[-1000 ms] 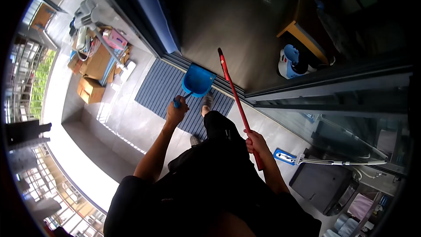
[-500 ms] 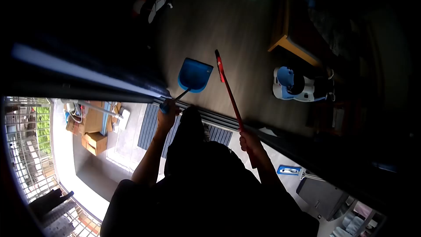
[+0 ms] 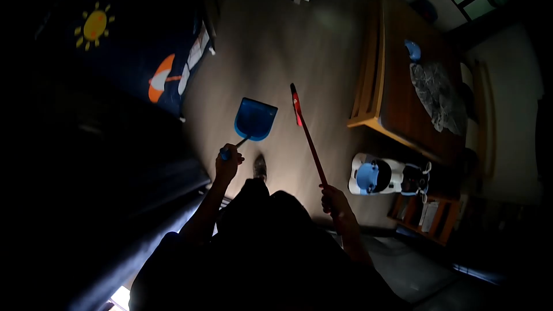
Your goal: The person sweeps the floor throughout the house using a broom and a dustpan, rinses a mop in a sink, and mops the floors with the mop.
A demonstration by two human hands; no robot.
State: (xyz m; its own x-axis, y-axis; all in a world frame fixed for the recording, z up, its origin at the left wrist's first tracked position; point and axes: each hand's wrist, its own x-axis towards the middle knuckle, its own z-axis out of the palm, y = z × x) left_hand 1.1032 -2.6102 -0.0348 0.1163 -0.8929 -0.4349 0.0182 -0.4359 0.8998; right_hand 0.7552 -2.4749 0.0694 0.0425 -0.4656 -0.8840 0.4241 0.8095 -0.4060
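Below the middle of the view, my left hand (image 3: 228, 161) is closed round the handle of a blue dustpan (image 3: 256, 120), whose pan is held out ahead over the wooden floor. My right hand (image 3: 335, 203) grips the long red handle of a broom (image 3: 311, 145). The broom's narrow red and black head points forward, to the right of the dustpan and apart from it. One shoe (image 3: 260, 167) shows on the floor between my hands.
A wooden table (image 3: 415, 98) with crumpled clear plastic (image 3: 436, 95) stands at the right. Below it are a blue and white ride-on toy (image 3: 383, 175) and a low wooden shelf (image 3: 426, 219). Dark fabric with a sun picture (image 3: 95, 26) is at the upper left.
I have moved forward from the doorway into the dim room. The balcony and its boxes have left the view, and a shoe now shows on the floor. Both hands keep their holds.
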